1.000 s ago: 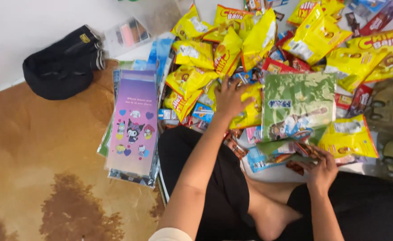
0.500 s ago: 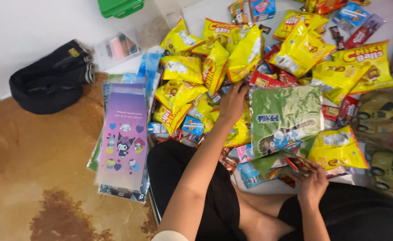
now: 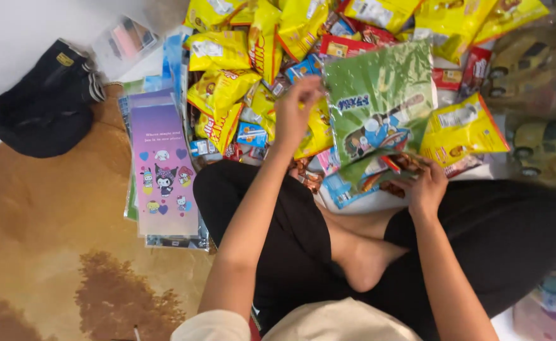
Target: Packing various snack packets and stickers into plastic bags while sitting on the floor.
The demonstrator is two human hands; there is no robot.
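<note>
My left hand [image 3: 295, 112] pinches toward the yellow bags [image 3: 222, 88]; my right hand [image 3: 424, 186] grips the green bag [image 3: 379, 101] (light, crinkly, probably slippery) by its lower edge.

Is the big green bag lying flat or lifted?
Lifted, it seems: the green bag tilts over the snack pile, its lower edge at the right hand. The left hand hovers beside it.
</note>
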